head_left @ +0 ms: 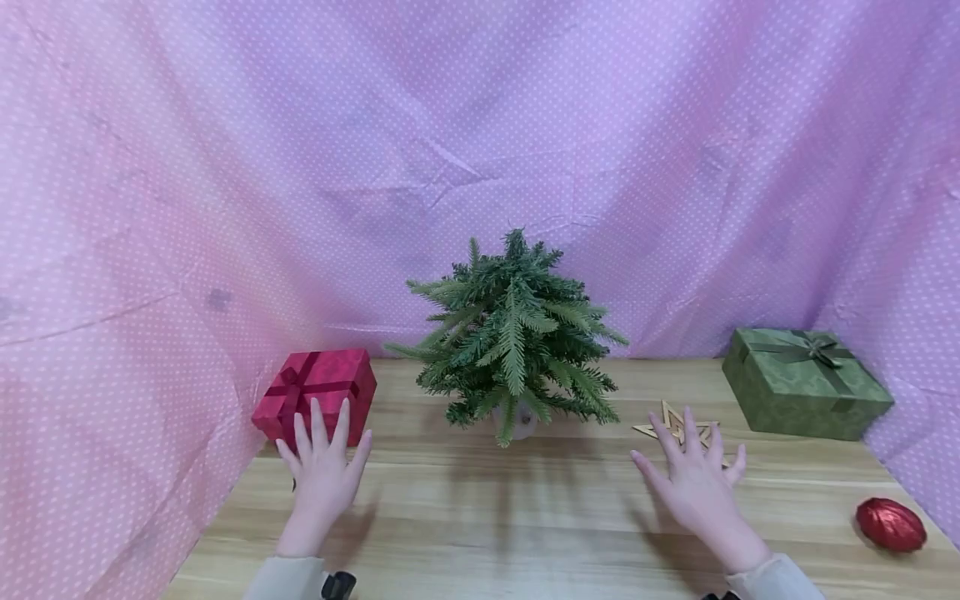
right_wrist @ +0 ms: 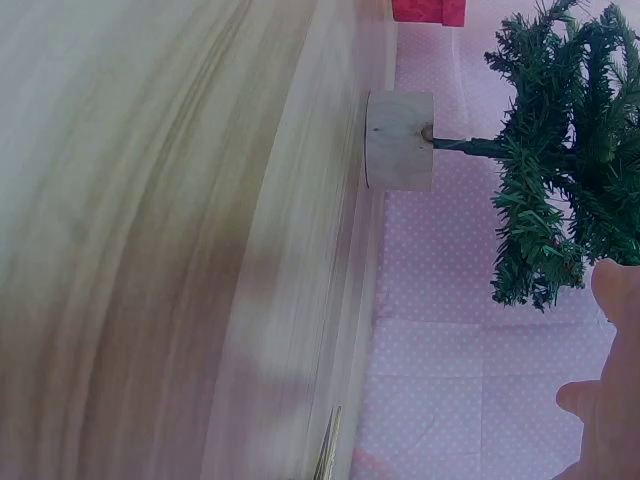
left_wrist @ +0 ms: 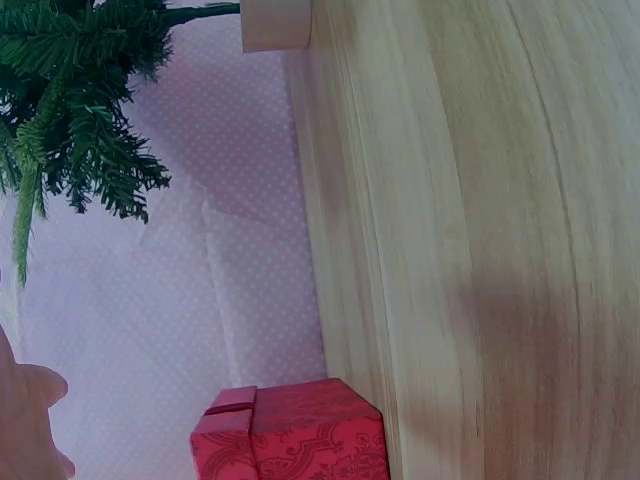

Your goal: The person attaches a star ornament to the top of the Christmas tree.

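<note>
Pale sleeves (head_left: 288, 579) with dark straps (head_left: 339, 585) at the cuffs come in at the bottom edge, and from them reach two bare hands, backs upward. On the left hand (head_left: 321, 479) all five fingers stand straight and spread well apart, the thumb pointing toward the middle. From the head its fingertips overlap the front of the red gift box (head_left: 341, 367), but the left wrist view shows the fingers raised above the box, apart from it.

The right hand (head_left: 701, 492) is spread just as wide, fingers extended and unclosed, thumb out toward the middle. Its fingers overlap the gold star (head_left: 674, 427) in the head view; the right wrist view shows the star low on the wooden surface (head_left: 480, 533), with the fingers well above it.

Between the hands and farther back stands a small green tree (head_left: 517, 333), upright on a pale round base (head_left: 517, 422). Beyond the star, to the right, sits a green gift box (head_left: 806, 392) with a bow; nearer, by the right edge, lies a shiny red ornament (head_left: 891, 525). Pink dotted cloth (head_left: 480, 125) hangs behind and along both sides.
</note>
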Demonstrator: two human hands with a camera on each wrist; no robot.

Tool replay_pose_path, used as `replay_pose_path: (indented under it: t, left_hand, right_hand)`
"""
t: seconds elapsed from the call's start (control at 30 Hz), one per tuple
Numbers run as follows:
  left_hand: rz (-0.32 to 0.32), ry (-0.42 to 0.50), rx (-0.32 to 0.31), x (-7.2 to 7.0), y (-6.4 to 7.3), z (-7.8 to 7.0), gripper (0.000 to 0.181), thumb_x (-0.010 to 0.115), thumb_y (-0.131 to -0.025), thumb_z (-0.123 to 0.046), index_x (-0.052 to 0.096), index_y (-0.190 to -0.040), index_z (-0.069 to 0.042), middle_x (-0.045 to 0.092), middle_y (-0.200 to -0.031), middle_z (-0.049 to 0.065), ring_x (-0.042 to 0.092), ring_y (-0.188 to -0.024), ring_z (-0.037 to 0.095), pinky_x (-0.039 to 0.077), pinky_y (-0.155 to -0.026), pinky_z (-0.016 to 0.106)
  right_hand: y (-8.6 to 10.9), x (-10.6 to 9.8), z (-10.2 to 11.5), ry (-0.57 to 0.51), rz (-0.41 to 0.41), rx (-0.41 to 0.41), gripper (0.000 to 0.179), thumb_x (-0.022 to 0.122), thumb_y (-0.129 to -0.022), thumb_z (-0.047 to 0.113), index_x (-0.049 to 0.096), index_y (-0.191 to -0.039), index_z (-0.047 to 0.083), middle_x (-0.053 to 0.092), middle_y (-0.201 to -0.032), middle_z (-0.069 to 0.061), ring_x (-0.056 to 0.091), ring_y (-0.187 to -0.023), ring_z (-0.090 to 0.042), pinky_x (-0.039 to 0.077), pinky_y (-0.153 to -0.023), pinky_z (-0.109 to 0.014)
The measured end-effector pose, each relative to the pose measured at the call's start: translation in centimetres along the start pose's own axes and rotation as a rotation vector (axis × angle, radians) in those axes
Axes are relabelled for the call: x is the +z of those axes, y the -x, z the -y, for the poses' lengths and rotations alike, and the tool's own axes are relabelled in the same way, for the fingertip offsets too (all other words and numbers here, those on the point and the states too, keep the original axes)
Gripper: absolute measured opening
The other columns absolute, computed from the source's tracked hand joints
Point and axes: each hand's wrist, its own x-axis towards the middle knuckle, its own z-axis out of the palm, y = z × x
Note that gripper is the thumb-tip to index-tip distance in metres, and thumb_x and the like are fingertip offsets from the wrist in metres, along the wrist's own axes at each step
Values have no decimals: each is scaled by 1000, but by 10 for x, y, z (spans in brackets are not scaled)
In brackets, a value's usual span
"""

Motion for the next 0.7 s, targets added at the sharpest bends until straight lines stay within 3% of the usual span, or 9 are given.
replay_pose_path:
  t: [0.33,0.7]
  left_hand:
    - [-53,49,23,-8,-2,-8,60,49,-96,-39,34,-146,-8,11,-151,34,3,-137,56,-7,-103,73]
    - [-210,123,114,-17,-14,-23,51,55,-93,-31,47,-134,-2,26,-147,30,17,-134,53,2,-103,73]
  right_hand:
    - [-1,0,-10,-49,3,18,63,46,-95,50,38,-142,10,20,-146,-35,14,-127,-64,-7,-96,-76]
    - [-2,-4,-20,-162,44,82,61,41,-98,47,34,-143,6,21,-145,-36,18,-125,-61,1,-94,-74]
